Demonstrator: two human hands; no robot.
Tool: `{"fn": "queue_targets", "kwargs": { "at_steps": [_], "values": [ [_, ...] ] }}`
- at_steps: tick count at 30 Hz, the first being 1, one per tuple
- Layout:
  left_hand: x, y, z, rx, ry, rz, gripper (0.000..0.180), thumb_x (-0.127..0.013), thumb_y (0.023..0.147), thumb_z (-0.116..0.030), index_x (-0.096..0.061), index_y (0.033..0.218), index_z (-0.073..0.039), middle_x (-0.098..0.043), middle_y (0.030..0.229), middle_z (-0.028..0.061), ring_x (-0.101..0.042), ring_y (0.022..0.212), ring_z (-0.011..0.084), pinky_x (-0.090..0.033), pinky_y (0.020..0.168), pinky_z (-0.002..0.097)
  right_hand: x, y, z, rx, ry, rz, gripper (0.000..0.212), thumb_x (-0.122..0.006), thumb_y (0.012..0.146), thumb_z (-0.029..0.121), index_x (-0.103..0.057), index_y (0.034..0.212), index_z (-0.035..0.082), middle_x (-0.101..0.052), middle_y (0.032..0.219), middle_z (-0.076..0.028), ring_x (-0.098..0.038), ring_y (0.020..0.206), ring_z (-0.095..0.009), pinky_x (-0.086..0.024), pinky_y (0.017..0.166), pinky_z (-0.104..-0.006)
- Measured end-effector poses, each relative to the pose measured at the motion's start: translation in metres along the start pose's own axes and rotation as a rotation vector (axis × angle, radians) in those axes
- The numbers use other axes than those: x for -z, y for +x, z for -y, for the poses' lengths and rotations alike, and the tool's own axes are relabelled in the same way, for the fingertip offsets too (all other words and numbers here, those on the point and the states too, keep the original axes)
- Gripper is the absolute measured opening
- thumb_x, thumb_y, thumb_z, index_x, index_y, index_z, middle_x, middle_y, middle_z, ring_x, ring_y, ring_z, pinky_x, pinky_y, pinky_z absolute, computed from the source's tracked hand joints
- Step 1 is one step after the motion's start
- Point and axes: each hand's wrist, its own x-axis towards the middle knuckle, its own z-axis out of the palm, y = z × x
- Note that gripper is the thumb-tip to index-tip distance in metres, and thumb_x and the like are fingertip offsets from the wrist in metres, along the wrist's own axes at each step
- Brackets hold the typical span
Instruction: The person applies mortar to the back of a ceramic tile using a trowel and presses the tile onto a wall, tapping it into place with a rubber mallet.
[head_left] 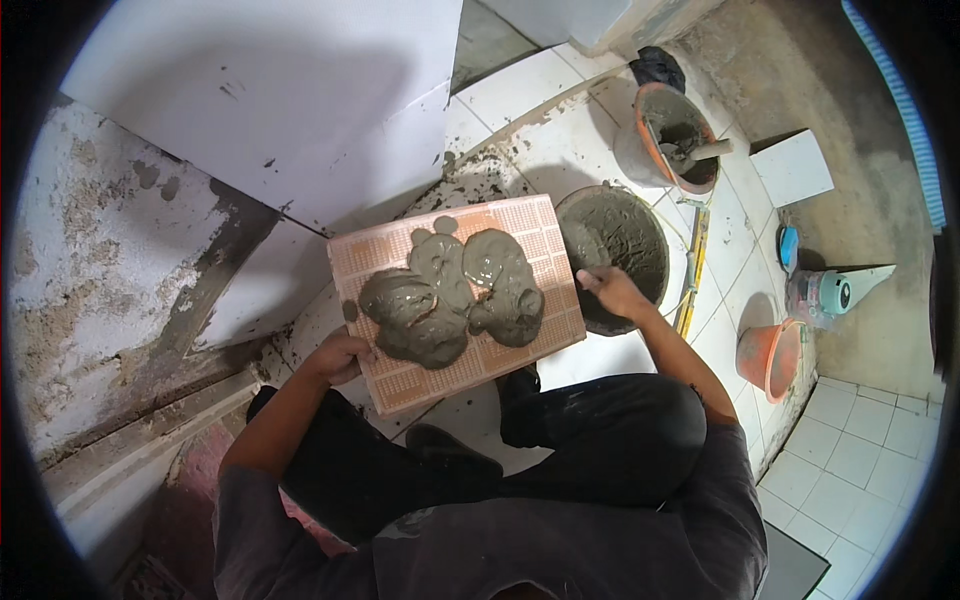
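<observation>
White tiled floor (590, 110) beside a rough grey wall | left hand (340, 357) clasps the near-left edge of a pink ridged tile (540, 225) heaped with wet grey mortar (450, 295) | right hand (612, 290) reaches into the mortar bucket (625, 240) just right, grip unclear | orange bucket (680, 135) far right.

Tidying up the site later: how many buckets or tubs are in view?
3: a mortar tub at the right hand, an orange bucket behind it, and another orange bucket at right. Others may be hidden.

Left hand (340, 356) gripping, right hand (612, 291) extended.
</observation>
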Motion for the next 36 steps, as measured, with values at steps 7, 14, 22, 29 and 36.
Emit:
{"fn": "queue_targets", "kwargs": {
  "at_steps": [7,14,22,29,36],
  "values": [
    [-0.042,-0.041,0.010,-0.083,-0.071,-0.117,0.061,-0.052,0.062,0.008,-0.048,0.123,0.002,-0.059,0.111,0.0158,-0.061,0.098,0.0286,-0.051,0.087,0.0403,0.013,-0.008,0.035,-0.193,0.437,0.315,0.062,-0.041,0.095,0.054,-0.062,0.112,-0.002,-0.065,0.105,-0.015,-0.058,0.095,-0.024,-0.044,0.089,-0.0365],
    [-0.036,-0.137,0.017,-0.193,-0.137,-0.030,0.057,-0.057,0.059,0.010,-0.055,0.116,0.004,-0.062,0.108,0.0170,-0.062,0.100,0.0298,-0.051,0.085,0.0409,0.062,-0.038,0.107,-0.021,0.362,0.536,0.050,-0.053,0.093,0.038,-0.059,0.119,-0.003,-0.066,0.103,-0.016,-0.064,0.090,-0.024,-0.052,0.080,-0.0344],
    [0.006,-0.279,0.079,-0.529,-0.031,-0.184,0.046,-0.064,0.056,0.011,-0.061,0.102,0.008,-0.066,0.085,0.0143,-0.065,0.072,0.0248,-0.053,0.061,0.0334,0.043,-0.061,0.237,0.122,0.185,0.705,0.052,-0.061,0.091,0.034,-0.055,0.125,-0.005,-0.066,0.103,-0.014,-0.064,0.083,-0.019,-0.053,0.073,-0.0293],
    [-0.058,-0.370,0.143,-0.600,-0.174,-0.702,0.062,-0.063,0.051,0.003,-0.056,0.112,0.009,-0.066,0.097,0.0156,-0.064,0.084,0.0278,-0.051,0.075,0.0354,-0.011,-0.047,0.314,0.211,0.194,0.797,0.059,-0.070,0.084,0.030,-0.051,0.122,-0.011,-0.060,0.113,-0.023,-0.062,0.088,-0.022,-0.052,0.074,-0.0306],
    [-0.130,-0.393,0.180,-0.648,-0.221,-0.803,0.071,-0.064,0.052,0.009,-0.050,0.122,0.009,-0.063,0.107,0.0180,-0.063,0.095,0.0298,-0.050,0.083,0.0373,-0.064,-0.021,0.376,0.453,0.118,0.890,0.044,-0.066,0.086,0.027,-0.061,0.118,-0.003,-0.065,0.105,-0.013,-0.059,0.089,-0.019,-0.049,0.074,-0.0292]
  ]
}}
